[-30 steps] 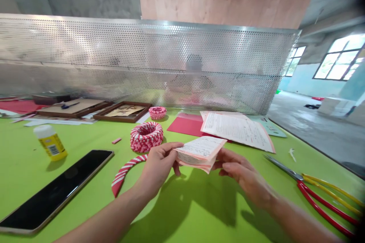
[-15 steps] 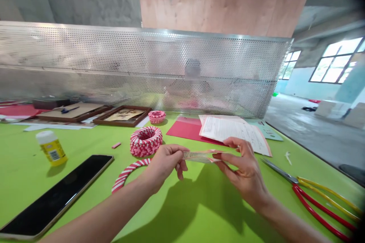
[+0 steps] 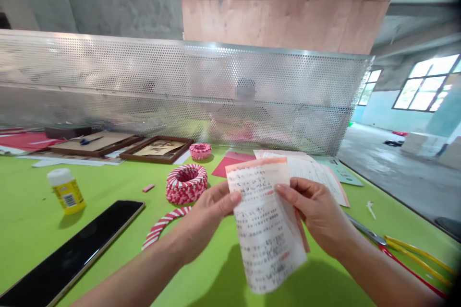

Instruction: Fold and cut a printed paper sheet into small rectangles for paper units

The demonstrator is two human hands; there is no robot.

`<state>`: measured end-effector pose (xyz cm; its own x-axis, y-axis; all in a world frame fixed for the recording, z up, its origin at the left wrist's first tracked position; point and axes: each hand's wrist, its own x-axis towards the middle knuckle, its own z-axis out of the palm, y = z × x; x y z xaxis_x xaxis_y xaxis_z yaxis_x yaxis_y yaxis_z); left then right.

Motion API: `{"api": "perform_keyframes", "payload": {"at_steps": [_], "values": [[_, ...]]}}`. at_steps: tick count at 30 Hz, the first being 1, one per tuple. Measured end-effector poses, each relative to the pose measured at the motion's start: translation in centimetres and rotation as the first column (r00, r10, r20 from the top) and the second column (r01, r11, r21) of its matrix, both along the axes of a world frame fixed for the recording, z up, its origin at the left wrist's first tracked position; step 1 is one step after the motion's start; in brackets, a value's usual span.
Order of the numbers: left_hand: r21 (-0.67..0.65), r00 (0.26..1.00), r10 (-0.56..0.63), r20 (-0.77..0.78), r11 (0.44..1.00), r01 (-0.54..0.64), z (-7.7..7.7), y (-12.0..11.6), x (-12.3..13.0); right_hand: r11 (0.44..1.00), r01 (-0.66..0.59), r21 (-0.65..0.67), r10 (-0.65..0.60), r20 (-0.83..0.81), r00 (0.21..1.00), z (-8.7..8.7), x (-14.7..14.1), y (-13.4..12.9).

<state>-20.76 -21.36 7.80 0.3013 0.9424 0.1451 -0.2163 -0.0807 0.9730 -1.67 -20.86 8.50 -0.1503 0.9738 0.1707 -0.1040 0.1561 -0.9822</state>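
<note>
Between my hands hangs a printed sheet of paper (image 3: 264,230), upright above the table, with an orange-pink top edge and blurred lines of text. My left hand (image 3: 212,211) pinches its left edge, thumb in front and fingers behind. At the upper right side, my right hand (image 3: 313,206) grips it the same way. A red-and-white striped ring (image 3: 163,225) lies partly behind my left forearm. Beyond it a stack of red-and-white woven rings (image 3: 186,184) sits on the table.
The green table (image 3: 118,259) carries a phone (image 3: 75,254), glue stick (image 3: 66,192) and pink eraser-like piece (image 3: 148,188) at left. Scissors (image 3: 382,240) lie right, partly behind my forearm. Farther back are printed papers (image 3: 317,172), a red sheet (image 3: 226,163), frames (image 3: 158,147) and a perforated metal screen (image 3: 173,76).
The paper, held edge-on and narrow between my hands before, now stands with its printed face toward me. My hands have turned with it and still hold it.
</note>
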Motion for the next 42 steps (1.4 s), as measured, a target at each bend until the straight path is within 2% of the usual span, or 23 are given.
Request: {"api": "perform_keyframes", "payload": {"at_steps": [1,2,5,10,16,29,38,42], "values": [[-0.037,0.995,-0.086,0.040,0.995,0.088,-0.4,-0.5,0.2,0.997,-0.048,-0.060,0.045,-0.054,0.998,-0.6,-0.2,-0.2],[-0.073,0.992,-0.108,0.068,0.991,0.113,-0.9,-0.9,0.5,0.991,-0.083,-0.104,0.073,-0.095,0.993,-1.3,-0.3,-0.3],[-0.187,0.993,-0.075,0.088,0.978,0.090,-2.3,-1.4,0.9,0.981,-0.107,-0.164,0.086,-0.132,0.987,-3.2,-0.6,-0.6],[-0.294,0.987,-0.078,0.142,0.949,0.118,-4.3,-0.8,0.9,0.992,-0.078,-0.101,0.071,-0.079,0.994,-5.0,-0.8,-0.8],[-0.369,0.980,-0.057,0.192,0.921,0.126,-5.8,-0.4,0.8,0.994,-0.073,-0.086,0.071,-0.036,0.997,-5.7,-0.9,-0.7],[-0.394,0.987,-0.059,0.147,0.912,0.113,-5.5,-0.8,0.8,0.999,0.023,-0.050,-0.026,-0.049,0.998,-5.6,-0.5,-0.3],[-0.402,0.986,-0.016,0.168,0.912,0.083,-5.5,-0.9,0.9,0.984,0.016,-0.175,-0.038,-0.126,0.991,-5.8,-0.7,0.0],[-0.413,0.987,-0.009,0.159,0.908,0.075,-5.5,-1.0,0.9,0.982,0.008,-0.190,-0.037,-0.152,0.988,-5.9,-0.7,-0.3]]}}
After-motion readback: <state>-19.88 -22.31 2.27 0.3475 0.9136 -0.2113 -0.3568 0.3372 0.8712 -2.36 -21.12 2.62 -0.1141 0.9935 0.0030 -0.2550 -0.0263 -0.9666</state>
